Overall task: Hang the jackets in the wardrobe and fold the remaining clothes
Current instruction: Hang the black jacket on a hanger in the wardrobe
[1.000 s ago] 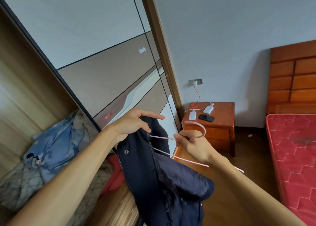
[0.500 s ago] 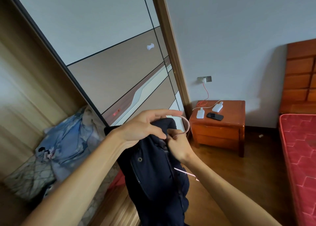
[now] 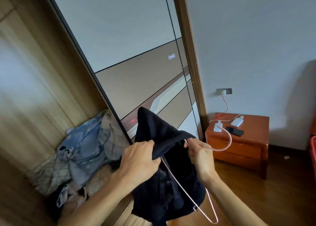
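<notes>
Left hand (image 3: 139, 159) clamps a fold of the jacket (image 3: 164, 167) at the frame's lower centre, fingers curled over the dark cloth; right hand (image 3: 199, 154) beside it pinches the neck of the hanger (image 3: 189, 197), thumb and fingers closed on the thin pink wire.

Wardrobe (image 3: 30, 88), filling the left of the frame, has pale wood-grain walls and a smooth sliding door (image 3: 133, 42) in grey and tan panels cut by thin black lines. Heaped inside at lower left lies a pile (image 3: 85, 150) of crumpled soft cloth, faded blue over beige with a grid pattern.

Right of centre stands a nightstand (image 3: 239, 148), boxy, glossy orange-red wood, with white chargers and a black phone (image 3: 234, 131) on top.

Navy and matte, the jacket hangs limp between the hands, one part peaking up in a point against the door, the rest bunched below. The hanger's hook curves right toward the nightstand; its slim arm runs down across the cloth to a bent corner at the bottom.
</notes>
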`<state>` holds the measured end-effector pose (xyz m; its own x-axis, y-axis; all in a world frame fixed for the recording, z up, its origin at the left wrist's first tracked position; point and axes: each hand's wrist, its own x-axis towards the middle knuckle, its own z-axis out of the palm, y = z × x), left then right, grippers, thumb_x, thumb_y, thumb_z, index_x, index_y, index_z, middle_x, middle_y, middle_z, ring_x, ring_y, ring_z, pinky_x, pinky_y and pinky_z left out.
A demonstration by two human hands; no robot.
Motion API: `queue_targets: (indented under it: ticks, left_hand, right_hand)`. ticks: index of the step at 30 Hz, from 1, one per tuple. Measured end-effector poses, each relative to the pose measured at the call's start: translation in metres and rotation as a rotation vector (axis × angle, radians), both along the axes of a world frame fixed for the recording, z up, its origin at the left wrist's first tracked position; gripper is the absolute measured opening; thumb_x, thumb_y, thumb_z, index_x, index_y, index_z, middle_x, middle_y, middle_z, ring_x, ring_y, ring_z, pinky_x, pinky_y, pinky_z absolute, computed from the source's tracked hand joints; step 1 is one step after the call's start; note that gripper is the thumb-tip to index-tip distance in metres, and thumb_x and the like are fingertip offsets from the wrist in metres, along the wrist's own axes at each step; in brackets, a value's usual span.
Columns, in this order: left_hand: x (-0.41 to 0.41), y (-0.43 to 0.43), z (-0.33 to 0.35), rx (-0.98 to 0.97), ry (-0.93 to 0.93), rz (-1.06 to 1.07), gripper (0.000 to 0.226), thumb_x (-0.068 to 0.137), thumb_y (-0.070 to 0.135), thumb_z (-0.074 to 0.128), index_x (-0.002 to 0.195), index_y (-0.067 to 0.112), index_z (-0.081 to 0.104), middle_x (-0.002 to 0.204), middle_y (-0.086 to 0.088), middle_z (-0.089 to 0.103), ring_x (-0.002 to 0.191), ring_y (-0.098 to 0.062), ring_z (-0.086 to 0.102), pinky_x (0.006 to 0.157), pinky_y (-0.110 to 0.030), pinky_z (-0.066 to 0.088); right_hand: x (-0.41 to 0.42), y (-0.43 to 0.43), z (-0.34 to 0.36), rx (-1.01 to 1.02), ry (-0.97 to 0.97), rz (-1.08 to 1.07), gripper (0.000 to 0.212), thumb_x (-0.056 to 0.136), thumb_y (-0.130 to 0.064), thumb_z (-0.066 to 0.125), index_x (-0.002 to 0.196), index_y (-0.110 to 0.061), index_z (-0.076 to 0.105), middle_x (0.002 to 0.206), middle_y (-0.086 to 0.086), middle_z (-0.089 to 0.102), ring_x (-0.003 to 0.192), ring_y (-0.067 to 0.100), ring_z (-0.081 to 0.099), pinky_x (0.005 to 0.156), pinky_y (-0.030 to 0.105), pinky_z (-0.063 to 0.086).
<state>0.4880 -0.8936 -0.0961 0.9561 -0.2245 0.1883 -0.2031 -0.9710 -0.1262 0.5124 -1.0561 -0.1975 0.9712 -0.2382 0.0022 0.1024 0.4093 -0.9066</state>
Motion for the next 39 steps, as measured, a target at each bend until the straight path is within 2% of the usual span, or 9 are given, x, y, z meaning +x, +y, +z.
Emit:
queue_targets:
  ticks: [3, 7, 12, 15, 19, 25, 30, 36, 39]
  left_hand:
    - [0.016, 0.017, 0.011, -0.135, -0.099, -0.003, 0.018, 0.091, 0.025, 0.060, 0.108, 0.026, 0.063, 0.095, -0.001, 0.071, 0.096, -0.029, 0.067, 0.073, -0.037, 0.051]
    - [0.058, 0.050, 0.047, -0.410, -0.129, 0.010, 0.032, 0.087, 0.002, 0.058, 0.108, 0.021, 0.073, 0.102, -0.003, 0.074, 0.099, -0.027, 0.067, 0.082, -0.035, 0.052]
    - [0.098, 0.068, 0.063, -0.609, 0.064, 0.052, 0.042, 0.086, -0.002, 0.053, 0.081, 0.035, 0.073, 0.091, 0.006, 0.074, 0.095, -0.021, 0.068, 0.084, -0.037, 0.056]
    - [0.101, 0.063, 0.050, -0.704, 0.195, 0.028, 0.042, 0.090, -0.001, 0.055, 0.092, 0.035, 0.076, 0.093, 0.008, 0.075, 0.095, -0.015, 0.069, 0.077, -0.027, 0.055]
    - [0.098, 0.048, 0.039, -0.715, 0.342, 0.007, 0.037, 0.092, 0.004, 0.062, 0.095, 0.039, 0.074, 0.093, 0.011, 0.073, 0.092, -0.009, 0.068, 0.075, -0.021, 0.055]
    - [0.091, 0.027, 0.016, -0.667, 0.429, -0.026, 0.029, 0.089, -0.001, 0.056, 0.096, 0.016, 0.079, 0.097, -0.006, 0.077, 0.094, -0.015, 0.071, 0.087, -0.033, 0.056]
    - [0.087, 0.045, 0.012, -0.634, 0.444, -0.061, 0.035, 0.091, -0.006, 0.053, 0.100, 0.016, 0.079, 0.098, -0.001, 0.077, 0.097, -0.013, 0.070, 0.089, -0.032, 0.055]
    - [0.084, 0.072, 0.005, -0.648, 0.494, -0.018, 0.021, 0.092, 0.001, 0.055, 0.100, 0.002, 0.075, 0.104, -0.021, 0.072, 0.089, -0.017, 0.069, 0.082, -0.034, 0.053]
    - [0.077, 0.072, 0.003, -0.659, 0.523, -0.013, 0.019, 0.091, -0.001, 0.052, 0.091, -0.004, 0.070, 0.095, -0.023, 0.072, 0.083, -0.020, 0.064, 0.075, -0.033, 0.046]
  right_hand:
    - [0.004, -0.002, 0.003, -0.093, -0.022, -0.005, 0.031, 0.096, -0.019, 0.057, 0.067, -0.009, 0.061, 0.049, -0.002, 0.035, 0.047, 0.009, 0.028, 0.045, 0.018, 0.023]
    - [0.017, -0.020, 0.011, -0.500, -0.108, -0.040, 0.038, 0.100, -0.029, 0.056, 0.067, -0.013, 0.066, 0.043, -0.009, 0.047, 0.044, 0.003, 0.039, 0.049, 0.017, 0.029]
    - [0.020, -0.034, -0.004, -0.881, -0.220, -0.116, 0.037, 0.101, -0.037, 0.053, 0.072, -0.021, 0.068, 0.055, -0.010, 0.057, 0.056, 0.013, 0.055, 0.061, 0.034, 0.047]
    - [0.013, -0.039, -0.019, -1.005, -0.230, -0.178, 0.035, 0.101, -0.034, 0.054, 0.070, -0.023, 0.067, 0.058, -0.013, 0.057, 0.065, 0.024, 0.061, 0.064, 0.040, 0.050]
    - [0.008, -0.050, -0.033, -0.959, -0.189, -0.069, 0.038, 0.100, -0.036, 0.053, 0.067, -0.023, 0.066, 0.065, -0.006, 0.066, 0.068, 0.022, 0.063, 0.069, 0.042, 0.052]
    - [-0.011, -0.053, -0.031, -0.880, -0.176, 0.209, 0.039, 0.101, -0.036, 0.053, 0.069, -0.020, 0.067, 0.067, 0.014, 0.063, 0.058, 0.021, 0.052, 0.060, 0.027, 0.043]
    - [-0.028, -0.075, -0.020, -0.930, -0.141, 0.241, 0.039, 0.101, -0.033, 0.051, 0.072, -0.014, 0.069, 0.060, -0.020, 0.062, 0.061, -0.005, 0.056, 0.058, 0.008, 0.040]
    - [-0.036, -0.070, -0.023, -0.931, -0.140, 0.314, 0.037, 0.102, -0.032, 0.050, 0.074, -0.017, 0.069, 0.058, -0.024, 0.059, 0.055, -0.004, 0.054, 0.053, 0.009, 0.039]
    - [-0.028, -0.046, -0.024, -0.910, -0.160, 0.315, 0.037, 0.102, -0.039, 0.049, 0.074, -0.022, 0.068, 0.061, -0.011, 0.062, 0.054, 0.004, 0.054, 0.052, 0.012, 0.038]
